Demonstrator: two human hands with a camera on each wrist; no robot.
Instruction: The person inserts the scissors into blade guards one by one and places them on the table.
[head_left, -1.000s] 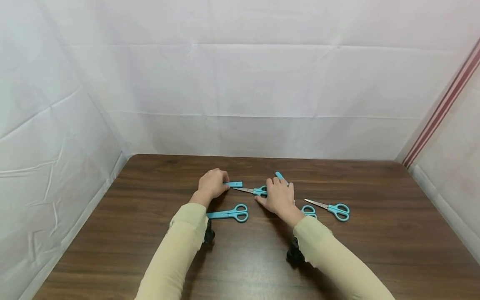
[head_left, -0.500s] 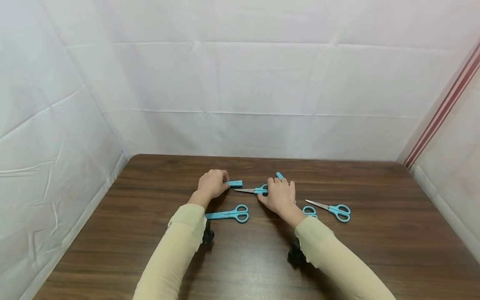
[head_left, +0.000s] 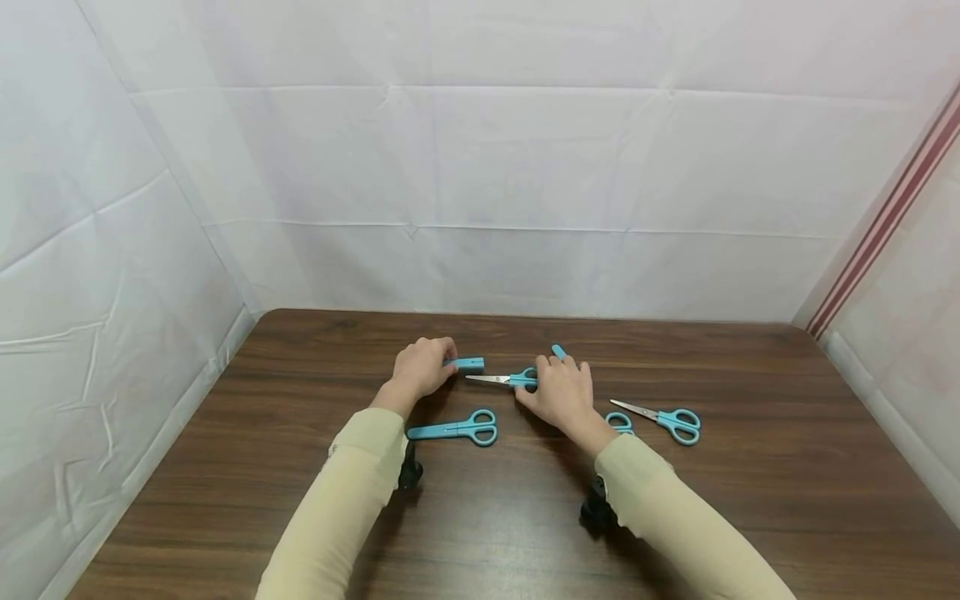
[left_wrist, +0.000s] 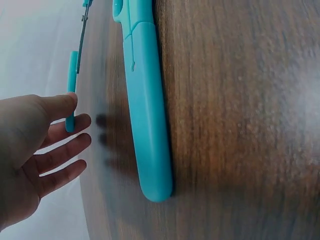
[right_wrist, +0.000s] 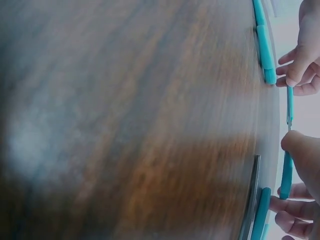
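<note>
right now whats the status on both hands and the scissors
Left hand pinches teal blade cover. Right hand holds bare-bladed scissors by the handle. Capped scissors lies nearer, apart.

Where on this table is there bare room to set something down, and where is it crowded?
Bare wood runs along the table's left side, the near edge between the sleeves, and the far right corner. The middle is crowded: the left hand holds a blade cover, the right hand grips bare-bladed scissors, with capped scissors and open scissors nearby.
</note>
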